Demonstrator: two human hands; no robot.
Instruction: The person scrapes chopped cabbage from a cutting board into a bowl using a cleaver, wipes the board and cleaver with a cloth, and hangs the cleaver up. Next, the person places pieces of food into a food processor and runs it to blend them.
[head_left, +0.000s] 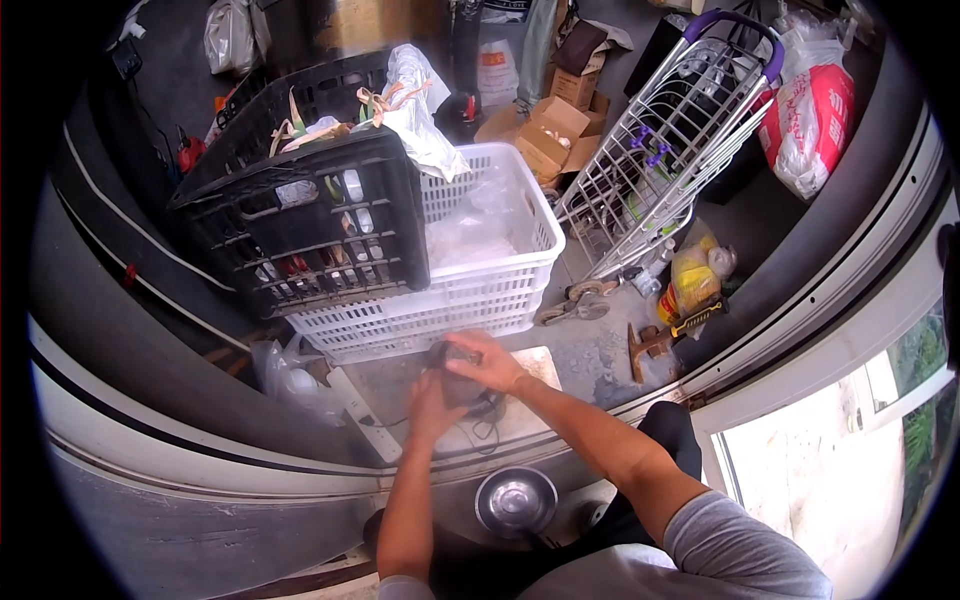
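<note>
Both hands are closed around a dark, rounded object [462, 388], blurred and partly covered by my fingers, so its kind is unclear. My left hand [431, 408] grips its near left side. From the right, my right hand [482, 364] wraps over its top. Just below it, a thin dark cord [487, 430] lies in loops on a pale board [541, 366]. Nearer to my body is a round metal pan [516, 502] with a dark handle.
A black crate [330, 215] rests on stacked white baskets [440, 295] beyond my hands. A metal cart [650, 150] leans at right, near a hammer [648, 345] and cardboard box [552, 140]. Plastic bags [290, 380] lie left; a door track [640, 412] crosses in front.
</note>
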